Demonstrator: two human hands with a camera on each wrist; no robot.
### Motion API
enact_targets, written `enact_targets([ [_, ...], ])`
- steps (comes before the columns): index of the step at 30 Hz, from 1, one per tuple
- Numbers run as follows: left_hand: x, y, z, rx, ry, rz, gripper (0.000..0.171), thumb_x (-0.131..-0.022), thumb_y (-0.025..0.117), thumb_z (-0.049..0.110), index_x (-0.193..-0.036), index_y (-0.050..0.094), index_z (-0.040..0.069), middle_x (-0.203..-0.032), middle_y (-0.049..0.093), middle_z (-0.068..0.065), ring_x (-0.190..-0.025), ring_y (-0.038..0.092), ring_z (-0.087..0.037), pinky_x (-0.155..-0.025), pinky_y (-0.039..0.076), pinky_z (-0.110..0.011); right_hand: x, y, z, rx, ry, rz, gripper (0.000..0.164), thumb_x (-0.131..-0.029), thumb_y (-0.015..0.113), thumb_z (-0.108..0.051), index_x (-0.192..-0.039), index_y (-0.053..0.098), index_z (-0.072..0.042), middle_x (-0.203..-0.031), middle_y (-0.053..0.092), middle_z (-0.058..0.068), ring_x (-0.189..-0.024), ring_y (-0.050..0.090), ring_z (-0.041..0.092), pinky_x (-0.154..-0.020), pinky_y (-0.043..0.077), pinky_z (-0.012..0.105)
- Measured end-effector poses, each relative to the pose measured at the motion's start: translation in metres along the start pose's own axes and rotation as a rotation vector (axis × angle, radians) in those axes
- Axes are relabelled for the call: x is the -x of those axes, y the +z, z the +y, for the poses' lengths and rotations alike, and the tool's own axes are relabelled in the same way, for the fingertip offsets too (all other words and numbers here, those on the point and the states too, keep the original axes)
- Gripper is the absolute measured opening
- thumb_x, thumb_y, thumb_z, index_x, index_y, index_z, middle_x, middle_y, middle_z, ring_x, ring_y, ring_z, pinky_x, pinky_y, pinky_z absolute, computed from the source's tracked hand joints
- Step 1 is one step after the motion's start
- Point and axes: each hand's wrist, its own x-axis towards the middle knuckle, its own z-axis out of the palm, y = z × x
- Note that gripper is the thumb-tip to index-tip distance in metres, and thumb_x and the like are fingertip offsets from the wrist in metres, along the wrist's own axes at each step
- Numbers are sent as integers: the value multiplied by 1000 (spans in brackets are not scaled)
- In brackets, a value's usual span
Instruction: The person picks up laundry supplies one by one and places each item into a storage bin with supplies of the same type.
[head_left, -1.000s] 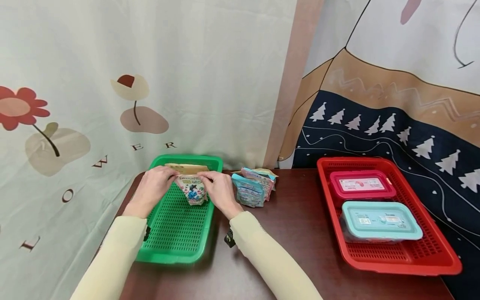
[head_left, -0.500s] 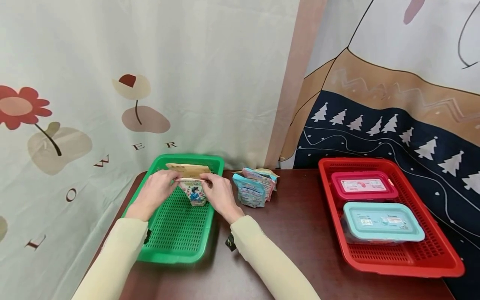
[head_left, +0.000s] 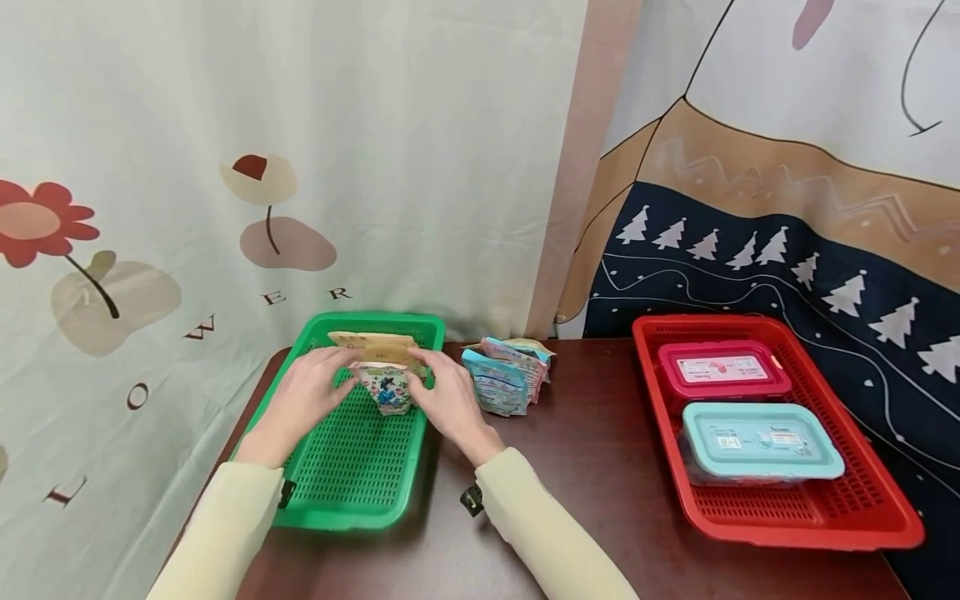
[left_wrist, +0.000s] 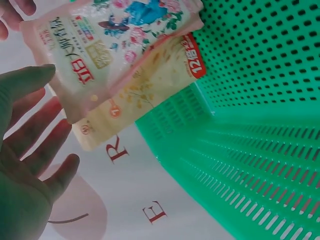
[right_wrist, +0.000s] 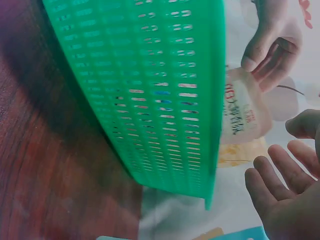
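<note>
A white-and-pink pouch [head_left: 388, 390] printed with flowers and a blue figure stands upright near the back of the green basket [head_left: 348, 467]. Right behind it rises a yellow pouch [head_left: 375, 340]. My left hand [head_left: 311, 396] is at the floral pouch's left edge, fingers loosely spread; the left wrist view shows its fingertips right beside the pouch's top corner. On the other side, my right hand [head_left: 453, 400] has thumb and fingers parted, and the right wrist view shows a gap between this hand [right_wrist: 295, 185] and the pouch [right_wrist: 245, 110].
Several more pouches, a blue one [head_left: 495, 383] in front, stand on the brown table [head_left: 570, 500] right of the green basket. A red basket [head_left: 787, 533] farther right holds a pink-lidded box [head_left: 723, 371] and a light-blue-lidded box [head_left: 765, 442]. A printed curtain [head_left: 435, 167] hangs behind.
Both hands have let go of the floral pouch's top edge, which they pinched before, and have drawn slightly apart. The pouch stays upright in the basket, its top a little lower.
</note>
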Motion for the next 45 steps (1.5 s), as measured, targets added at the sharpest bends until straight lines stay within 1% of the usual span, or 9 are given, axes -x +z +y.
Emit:
enact_targets([
  [11,4,-10,25,100,-104,61,41,-83,85,4,-121,73,-2,-125,69,-20,-113,64,-41,-83,54,-56,20,-28,-13,-114,-25,48,41,-104,65,-33,-143,63,-23,-139,63,-3,-125,60,18,-98,53,44],
  [17,4,-14,42,162,-69,121,44,-81,86,1,-123,72,-2,-128,67,-20,-109,66,-36,-67,52,-45,34,-49,-19,-172,-40,78,42,-103,66,-36,-143,63,-25,-142,61,-6,-129,58,15,-102,52,45],
  [21,3,-16,54,211,-49,149,47,-80,87,0,-125,71,-1,-130,66,-17,-93,69,-27,-57,45,-32,41,-63,-20,-196,-73,131,41,-101,69,-33,-141,65,-24,-140,63,-9,-129,58,12,-103,51,43],
  [24,3,-17,64,252,-44,167,50,-80,87,1,-127,71,1,-131,67,-14,-90,69,-23,-56,43,-27,47,-73,-19,-207,-91,171,40,-100,71,-32,-139,66,-23,-139,64,-10,-131,57,11,-105,50,40],
  [29,1,-17,80,317,-52,184,55,-80,87,4,-132,68,4,-134,66,-12,-101,68,-25,-62,46,-26,55,-89,-14,-215,-120,244,40,-98,74,-27,-137,69,-19,-139,65,-6,-134,55,11,-106,49,35],
  [33,-1,-18,95,394,-105,159,58,-83,86,7,-138,65,8,-139,64,-10,-117,65,-29,-85,55,-44,63,-101,-10,-258,-164,277,40,-98,74,-19,-138,68,-20,-140,64,-6,-133,56,14,-107,48,33],
  [35,-1,-17,103,435,-141,144,58,-86,84,10,-141,64,11,-142,62,-8,-128,60,-31,-97,50,-58,67,-106,-8,-261,-168,289,41,-98,73,-17,-139,67,-21,-140,65,-3,-127,58,15,-99,51,28],
  [40,-4,-11,120,539,-182,134,61,-88,83,14,-145,61,17,-150,57,-3,-134,55,-27,-102,47,-60,78,-117,-1,-242,-119,324,41,-98,74,-15,-138,67,-19,-131,67,-1,-97,61,21,-70,45,22],
  [45,-7,-2,139,662,-262,129,61,-90,83,17,-147,59,21,-153,54,4,-139,51,-25,-110,41,-56,84,-126,10,-263,-104,343,40,-98,73,-13,-138,67,-18,-131,67,1,-106,64,32,-93,52,21],
])
